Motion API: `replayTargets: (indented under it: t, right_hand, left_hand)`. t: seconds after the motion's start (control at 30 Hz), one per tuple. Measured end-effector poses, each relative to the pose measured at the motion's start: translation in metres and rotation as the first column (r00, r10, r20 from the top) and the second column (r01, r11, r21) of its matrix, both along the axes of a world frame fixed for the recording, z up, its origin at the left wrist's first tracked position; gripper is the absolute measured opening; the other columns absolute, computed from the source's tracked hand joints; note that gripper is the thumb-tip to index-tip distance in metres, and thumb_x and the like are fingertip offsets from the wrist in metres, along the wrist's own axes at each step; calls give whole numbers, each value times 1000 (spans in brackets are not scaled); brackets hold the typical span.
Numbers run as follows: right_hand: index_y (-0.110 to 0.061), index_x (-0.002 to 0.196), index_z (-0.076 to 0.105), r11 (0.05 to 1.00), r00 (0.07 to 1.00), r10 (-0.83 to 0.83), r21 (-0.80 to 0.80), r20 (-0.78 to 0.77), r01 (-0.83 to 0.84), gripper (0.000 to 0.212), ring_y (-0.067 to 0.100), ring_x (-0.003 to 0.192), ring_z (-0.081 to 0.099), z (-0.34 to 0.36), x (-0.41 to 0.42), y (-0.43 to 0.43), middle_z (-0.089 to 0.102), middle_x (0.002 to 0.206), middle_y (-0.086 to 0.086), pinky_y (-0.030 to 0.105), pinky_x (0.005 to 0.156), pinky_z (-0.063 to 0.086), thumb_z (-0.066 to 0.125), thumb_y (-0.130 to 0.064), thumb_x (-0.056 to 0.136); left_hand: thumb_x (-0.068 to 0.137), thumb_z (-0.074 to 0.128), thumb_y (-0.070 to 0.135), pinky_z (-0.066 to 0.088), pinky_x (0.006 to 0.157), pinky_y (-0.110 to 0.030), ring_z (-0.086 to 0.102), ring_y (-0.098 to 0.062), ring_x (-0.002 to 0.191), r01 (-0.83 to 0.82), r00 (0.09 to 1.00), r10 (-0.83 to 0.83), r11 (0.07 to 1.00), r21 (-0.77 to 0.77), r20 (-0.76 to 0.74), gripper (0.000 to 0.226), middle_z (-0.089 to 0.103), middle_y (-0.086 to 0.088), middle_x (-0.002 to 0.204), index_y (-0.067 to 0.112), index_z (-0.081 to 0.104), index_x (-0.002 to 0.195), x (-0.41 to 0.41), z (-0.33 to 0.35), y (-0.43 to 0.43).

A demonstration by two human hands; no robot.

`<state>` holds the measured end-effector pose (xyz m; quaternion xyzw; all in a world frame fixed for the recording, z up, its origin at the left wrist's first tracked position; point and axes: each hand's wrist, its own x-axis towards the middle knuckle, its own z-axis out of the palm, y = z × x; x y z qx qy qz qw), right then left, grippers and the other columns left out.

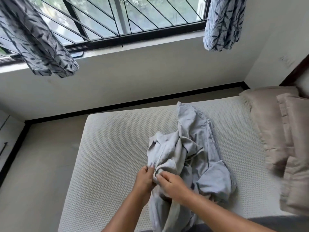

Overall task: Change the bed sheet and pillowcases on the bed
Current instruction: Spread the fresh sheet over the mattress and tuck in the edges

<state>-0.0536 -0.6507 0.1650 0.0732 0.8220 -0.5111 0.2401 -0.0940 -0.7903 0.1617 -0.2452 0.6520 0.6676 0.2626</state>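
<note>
A crumpled light grey sheet (189, 148) lies in a heap on the bare white mattress (113, 148), stretching from the middle toward my body. My left hand (144, 179) grips a fold at the heap's near left edge. My right hand (172, 183) pinches the same bunch of fabric right beside it, fingers curled into the cloth. Two pillows in beige cases (280, 131) lie stacked at the right end of the mattress.
A barred window (117, 19) runs along the far wall, with patterned grey curtains at the left (38, 41) and the right (222, 22). A strip of beige floor (36, 173) lies left of and behind the mattress. A dark headboard (299, 69) shows at the right.
</note>
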Motion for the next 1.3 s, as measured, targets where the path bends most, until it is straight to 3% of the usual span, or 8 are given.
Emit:
replayTargets:
  t: [0.13, 0.3, 0.6, 0.73, 0.97, 1.1, 1.2, 1.3]
  right_hand:
    - [-27, 93, 59, 955, 960, -272, 100, -72, 278, 31, 4, 84, 63, 0, -4, 5, 66, 91, -9, 26, 73, 49, 56, -58, 95]
    - [-24, 92, 69, 926, 942, -332, 211, 58, 313, 20, 11, 85, 66, -8, -18, 9, 71, 89, -10, 31, 79, 55, 65, -43, 95]
    - [-14, 85, 69, 815, 752, -515, -38, 411, 578, 27, 21, 78, 68, -9, -18, -4, 70, 81, 7, 34, 70, 59, 66, -38, 97]
    - [-16, 78, 58, 776, 735, -566, -59, 374, 628, 27, 14, 47, 44, -10, -16, -6, 49, 56, 2, 24, 47, 36, 63, -30, 101]
    - [-1, 95, 67, 631, 627, -724, -92, 287, 770, 46, 25, 71, 57, -16, -10, -8, 65, 78, 19, 40, 66, 51, 59, -47, 99]
    - [-1, 108, 61, 235, 353, -846, -315, 399, 919, 30, 27, 89, 66, -4, -18, 10, 69, 96, 19, 49, 90, 56, 45, -27, 109]
    - [9, 127, 56, -37, 204, -835, -423, 511, 905, 33, 30, 88, 68, 1, -23, 45, 70, 96, 21, 46, 78, 61, 41, -15, 110]
    - [-7, 125, 67, 251, 372, -794, -298, 480, 921, 62, 37, 107, 69, 4, -10, 72, 74, 110, 19, 58, 96, 54, 62, -60, 93]
  left_hand:
    - [104, 53, 24, 48, 97, -54, 66, -44, 108, 30, 999, -35, 976, 215, 18, 31, 71, -27, 113, -2, 61, 120, 12, -3, 9]
    - [101, 57, 15, 55, 73, -40, 68, -34, 83, 157, 981, -185, 927, 342, 53, 30, 68, -28, 104, -7, 64, 119, 11, -8, -3]
    - [88, 79, 23, 43, 64, -36, 52, -35, 86, 363, 925, -378, 859, 361, -30, 51, 64, -26, 96, -16, 57, 113, 4, -8, -26]
    - [83, 84, 26, 41, 68, -39, 45, -38, 91, 373, 921, -388, 846, 381, -39, 57, 57, -27, 96, -17, 56, 109, 5, -8, -29]
    - [91, 72, 16, 49, 75, -41, 61, -34, 84, 253, 960, -281, 867, 430, 1, 30, 64, -27, 98, -9, 62, 104, -7, -8, -37]
    - [100, 50, 1, 59, 55, -28, 67, -21, 62, -41, 990, -33, 859, 510, 134, 8, 66, -22, 86, -3, 56, 100, -19, -7, -44]
    - [104, 39, 4, 58, 47, -29, 69, -24, 58, -283, 950, 169, 825, 490, 264, 26, 69, -23, 90, -5, 63, 107, -33, -8, -56]
    - [101, 58, 33, 61, 58, -40, 74, -31, 73, -89, 989, 61, 973, 214, 134, 32, 75, -17, 96, 4, 65, 112, -43, -18, -74]
